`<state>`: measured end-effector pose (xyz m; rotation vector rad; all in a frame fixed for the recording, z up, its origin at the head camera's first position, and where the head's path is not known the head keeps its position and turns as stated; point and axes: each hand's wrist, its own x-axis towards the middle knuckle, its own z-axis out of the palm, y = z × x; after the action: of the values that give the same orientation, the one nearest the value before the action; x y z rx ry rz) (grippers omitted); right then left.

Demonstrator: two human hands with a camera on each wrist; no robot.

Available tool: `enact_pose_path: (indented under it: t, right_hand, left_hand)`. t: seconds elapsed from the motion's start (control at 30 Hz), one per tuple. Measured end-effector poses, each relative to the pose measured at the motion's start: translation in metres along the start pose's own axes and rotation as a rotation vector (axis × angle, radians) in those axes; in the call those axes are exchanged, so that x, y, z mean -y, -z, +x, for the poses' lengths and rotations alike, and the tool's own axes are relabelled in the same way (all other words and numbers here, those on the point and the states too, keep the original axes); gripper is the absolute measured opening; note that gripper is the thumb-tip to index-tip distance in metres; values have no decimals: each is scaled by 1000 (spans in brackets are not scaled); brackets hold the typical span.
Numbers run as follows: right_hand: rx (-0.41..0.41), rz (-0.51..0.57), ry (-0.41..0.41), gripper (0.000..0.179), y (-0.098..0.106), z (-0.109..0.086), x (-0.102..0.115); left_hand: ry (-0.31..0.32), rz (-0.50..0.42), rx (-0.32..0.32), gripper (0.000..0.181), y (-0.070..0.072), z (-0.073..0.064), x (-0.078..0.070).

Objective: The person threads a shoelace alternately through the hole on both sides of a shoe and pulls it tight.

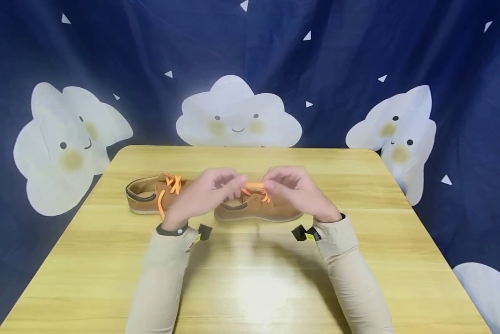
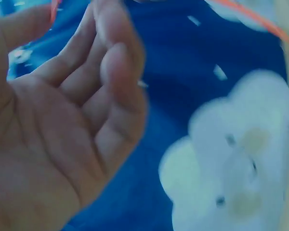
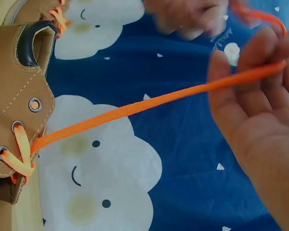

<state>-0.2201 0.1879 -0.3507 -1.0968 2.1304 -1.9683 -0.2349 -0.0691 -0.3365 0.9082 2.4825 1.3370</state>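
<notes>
An orange shoelace (image 1: 255, 185) stretches between my two hands above a brown shoe (image 1: 254, 212). My left hand (image 1: 212, 192) pinches one part of the lace between thumb and fingers. In the left wrist view, a bit of orange shows beside the left thumb (image 2: 26, 29), and that view is blurred. My right hand (image 1: 293, 190) holds the lace in its bent fingers. The right wrist view shows the lace (image 3: 149, 103) running taut from the upper crossing of the shoe (image 3: 12, 77) to the right hand (image 3: 260, 91). One metal eyelet (image 3: 35, 104) above it has no lace through it.
A second brown shoe (image 1: 143, 202) with orange laces lies to the left, partly behind the left forearm. Both shoes are on a wooden table (image 1: 250, 260). Behind it hangs a dark blue curtain (image 1: 250, 46) with white clouds. Small black cameras (image 1: 205, 232) sit at the wrists.
</notes>
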Motion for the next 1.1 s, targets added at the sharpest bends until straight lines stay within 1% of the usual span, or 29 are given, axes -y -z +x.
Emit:
enact_pose_path:
  t: [0.07, 0.13, 0.17, 0.23, 0.33, 0.37, 0.47, 0.53, 0.6, 0.7, 0.8, 0.93, 1.1]
  right_hand:
    - [-65, 19, -2, 13, 3, -1, -1]
    - [-117, 20, -19, 17, 5, -2, -2]
    - [-136, 13, -29, 18, 6, -2, -2]
    - [-183, -2, -45, 21, 8, -3, -1]
    - [-262, -8, -53, 23, 10, -3, 0]
    - [-288, -4, -50, 23, 11, -3, 0]
    - [-352, -1, -39, 15, 13, -1, -2]
    - [-376, -26, -39, 13, 15, 0, -4]
    - [-386, -65, -52, 16, 18, 1, -8]
    - [-379, -138, -93, 18, 21, 3, -14]
    - [-340, -243, -155, 16, 23, 5, -23]
    - [-240, -433, -215, 17, 21, 8, -36]
    - [-136, -685, -252, 17, 12, 11, -50]
  left_hand:
    - [14, 55, -54, 32, -7, 10, 10]
    - [32, 144, -72, 28, -17, 18, 21]
    - [35, 188, -67, 26, -22, 22, 26]
    - [45, 278, -38, 21, -33, 28, 34]
    - [44, 406, -5, 18, -46, 34, 41]
    - [41, 427, 4, 18, -49, 35, 43]
    - [34, 440, 17, 14, -55, 36, 45]
    - [28, 432, 17, 11, -56, 37, 45]
    - [24, 424, 14, 9, -57, 37, 45]
    - [23, 421, 11, 10, -58, 36, 45]
    - [12, 430, 13, 12, -59, 36, 44]
    - [-22, 453, 10, 13, -60, 36, 43]
    - [-67, 471, 11, 14, -61, 37, 42]
